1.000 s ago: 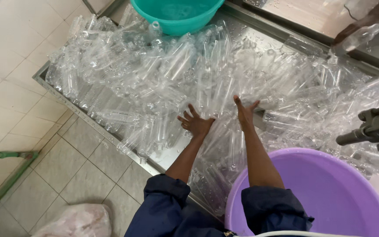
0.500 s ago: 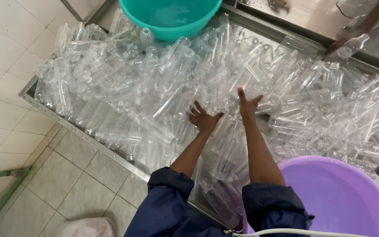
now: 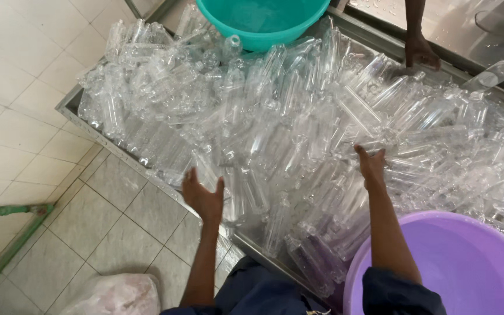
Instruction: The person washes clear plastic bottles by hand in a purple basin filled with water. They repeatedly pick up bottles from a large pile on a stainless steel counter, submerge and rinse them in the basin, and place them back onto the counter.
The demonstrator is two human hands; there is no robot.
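While both hands spread open, the clear bottles (image 3: 298, 134) fill the metal tray (image 3: 68, 108).
The left hand (image 3: 203, 197) hovers at the tray edge; the right hand (image 3: 372, 166) rests on bottles, grasping nothing.

Clear plastic bottles (image 3: 298, 134): heap, too many to count, well over hundred. Basins: two, one teal basin (image 3: 262, 20), one purple basin (image 3: 456, 262). Metal tray (image 3: 68, 108): one. Hands: three, own left hand (image 3: 203, 195), own right hand (image 3: 371, 164), one co-worker's hand (image 3: 420, 51). Plastic bag (image 3: 118, 294) on floor: one. Green pipe (image 3: 7, 233): one.
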